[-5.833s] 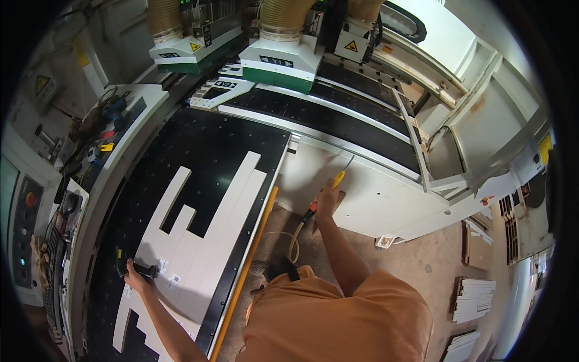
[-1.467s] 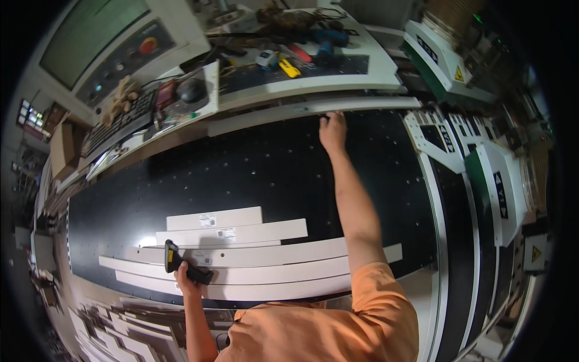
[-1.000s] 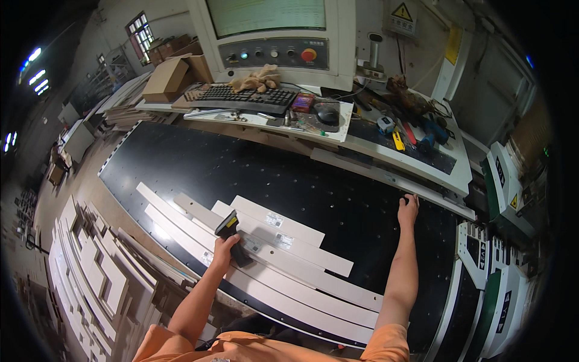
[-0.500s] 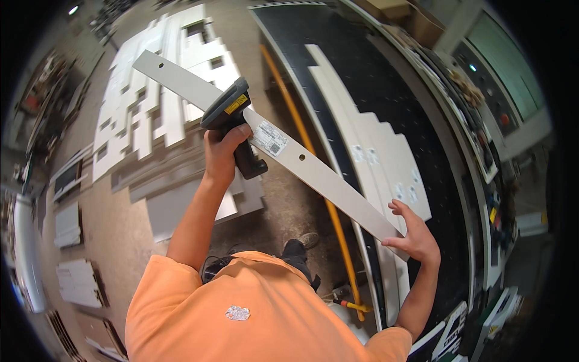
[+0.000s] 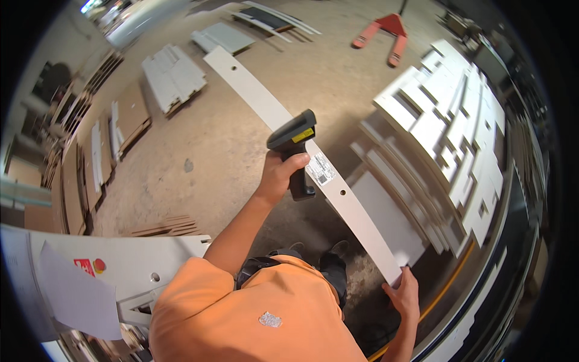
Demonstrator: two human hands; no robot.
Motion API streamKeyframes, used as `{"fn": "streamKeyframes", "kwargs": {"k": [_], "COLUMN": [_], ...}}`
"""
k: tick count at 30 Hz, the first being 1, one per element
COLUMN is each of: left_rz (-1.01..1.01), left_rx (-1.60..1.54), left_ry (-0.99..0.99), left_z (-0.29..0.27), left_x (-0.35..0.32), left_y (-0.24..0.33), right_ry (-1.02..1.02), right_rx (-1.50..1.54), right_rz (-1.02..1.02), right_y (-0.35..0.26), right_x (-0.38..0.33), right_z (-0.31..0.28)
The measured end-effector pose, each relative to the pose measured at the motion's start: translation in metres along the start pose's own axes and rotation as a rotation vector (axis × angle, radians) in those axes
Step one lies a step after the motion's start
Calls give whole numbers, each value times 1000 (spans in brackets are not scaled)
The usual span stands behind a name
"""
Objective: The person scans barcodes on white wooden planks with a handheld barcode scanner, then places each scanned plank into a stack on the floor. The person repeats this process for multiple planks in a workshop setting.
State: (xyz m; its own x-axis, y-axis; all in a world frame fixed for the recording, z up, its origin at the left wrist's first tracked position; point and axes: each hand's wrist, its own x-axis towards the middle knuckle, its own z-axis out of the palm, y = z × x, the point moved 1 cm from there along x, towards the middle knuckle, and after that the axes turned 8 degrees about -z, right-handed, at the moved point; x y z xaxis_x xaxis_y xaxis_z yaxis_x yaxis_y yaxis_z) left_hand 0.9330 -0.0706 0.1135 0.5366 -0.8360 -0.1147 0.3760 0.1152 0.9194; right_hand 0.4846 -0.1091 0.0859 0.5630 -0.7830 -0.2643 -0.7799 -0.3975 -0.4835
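My left hand (image 5: 278, 176) is closed around the grip of a dark handheld barcode scanner (image 5: 294, 134). A long, narrow white board (image 5: 365, 232) slants from upper left to lower right, passing behind the scanner. Beside the scanner, a printed label (image 5: 321, 169) is stuck on the board, and two round holes show along its length. At the near lower end, my right hand (image 5: 406, 295) grips the board, thumb on one side and fingers on the other. Whether my left fingers also support the board from behind is hidden.
A large stack of white panels (image 5: 434, 175) stands at right, beside a dark roller table (image 5: 512, 241) with a yellow rail (image 5: 446, 283). A red pallet jack (image 5: 386, 30) is at the far right. Low panel stacks (image 5: 174, 77) lie far left; a white machine (image 5: 151, 256) stands near left.
My view and body have turned left, away from the dark table, carrying the board and scanner along. My right hand's spread fingers have closed on the board's end.
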Motion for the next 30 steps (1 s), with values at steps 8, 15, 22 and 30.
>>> {"fn": "streamKeyframes", "kwargs": {"k": [8,15,22,30], "left_rz": [-494,-636,-1001,-1327], "left_rx": [228,940,396,20], "left_ry": [272,414,1193,1513], "left_z": [-178,-362,-523,-572], "left_x": [38,125,-36,-115], "left_y": [-62,-104,-144,-192], "right_ry": [-401,-334,-466,-567], "right_rx": [167,-200,-308,-317], "right_rz": [-98,-253,-287,-380], "right_y": [-76,-190,-317,-495], "right_x": [157,385,585,761], "right_z": [152,208,237,336]}}
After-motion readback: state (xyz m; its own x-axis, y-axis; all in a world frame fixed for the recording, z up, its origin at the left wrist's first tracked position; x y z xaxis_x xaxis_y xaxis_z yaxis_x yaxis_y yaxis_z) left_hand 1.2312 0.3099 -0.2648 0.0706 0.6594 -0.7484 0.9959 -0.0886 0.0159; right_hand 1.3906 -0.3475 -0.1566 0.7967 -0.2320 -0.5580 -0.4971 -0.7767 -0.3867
